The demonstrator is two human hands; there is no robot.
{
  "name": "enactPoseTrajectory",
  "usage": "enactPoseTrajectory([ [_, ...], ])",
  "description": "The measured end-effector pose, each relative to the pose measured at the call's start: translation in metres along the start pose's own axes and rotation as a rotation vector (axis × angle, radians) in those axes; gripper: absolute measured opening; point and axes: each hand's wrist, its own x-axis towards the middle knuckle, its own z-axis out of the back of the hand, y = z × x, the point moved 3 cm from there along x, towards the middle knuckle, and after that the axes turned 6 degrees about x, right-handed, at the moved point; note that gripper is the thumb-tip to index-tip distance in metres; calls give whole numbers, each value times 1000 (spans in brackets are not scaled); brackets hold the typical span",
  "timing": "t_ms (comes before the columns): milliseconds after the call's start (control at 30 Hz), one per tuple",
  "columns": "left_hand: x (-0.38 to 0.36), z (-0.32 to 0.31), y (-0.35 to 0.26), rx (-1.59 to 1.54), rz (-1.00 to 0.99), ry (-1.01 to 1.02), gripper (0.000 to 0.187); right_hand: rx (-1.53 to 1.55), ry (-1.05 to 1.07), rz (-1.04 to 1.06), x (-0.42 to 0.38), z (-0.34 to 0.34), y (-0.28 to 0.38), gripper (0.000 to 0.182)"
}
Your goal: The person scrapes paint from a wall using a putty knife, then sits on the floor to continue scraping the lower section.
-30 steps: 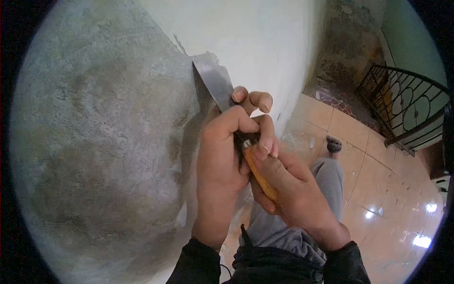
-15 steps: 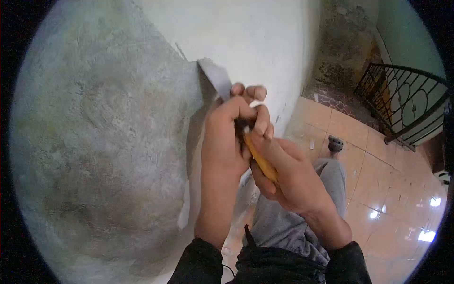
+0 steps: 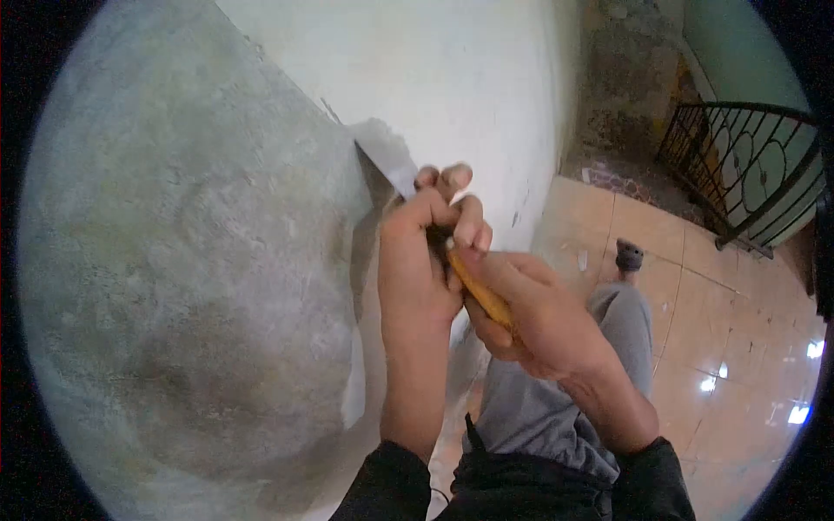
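A scraper [image 3: 388,162] with a flat metal blade and a yellow handle [image 3: 483,295] is in both my hands. Its blade tip lies against the wall where white paint [image 3: 469,78] meets bare grey plaster [image 3: 234,200]. My left hand [image 3: 421,252] wraps round the tool near the base of the blade, fingers curled. Behind it, my right hand [image 3: 539,317] grips the yellow handle. A pale, ragged patch, perhaps lifted paint, shows beside the blade's edge. The fingers hide the middle of the scraper.
To the right, the tiled floor [image 3: 643,226] carries small pale flakes. A black metal railing [image 3: 747,165] stands at the upper right. My leg in grey trousers [image 3: 625,330] and a dark shoe [image 3: 629,255] are below the wall.
The blade tip has shifted slightly left and down in view, and the pale ragged patch beside it looks larger. Both hands keep their hold; the whole view has also shifted a little.
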Motion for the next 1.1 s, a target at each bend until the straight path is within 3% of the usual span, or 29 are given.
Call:
enactPoseTrajectory([
  [200, 16, 11, 0, -91, 47, 123, 28, 0, -45, 24, 6, -1, 0, 42],
  [333, 16, 22, -1, -56, 48, 67, 26, -10, -12, -3, 14, -3, -9, 41],
  [400, 24, 17, -2, -183, 101, 110, 27, 62, 67, 28, 18, -2, 0, 41],
  [467, 20, 15, -3, -95, 53, 150, 27, 61, -15, 22, 13, -5, 0, 41],
  [633, 20, 21, 3, -107, 73, 77, 24, 46, 57, 17, 17, 2, -1, 33],
  [733, 17, 16, -1, -95, 2, 108, 23, -9, -1, -7, 9, -4, -8, 42],
  [1100, 20, 16, 0, -111, -4, 56, 26, 5, 37, 7, 11, 0, 0, 39],
])
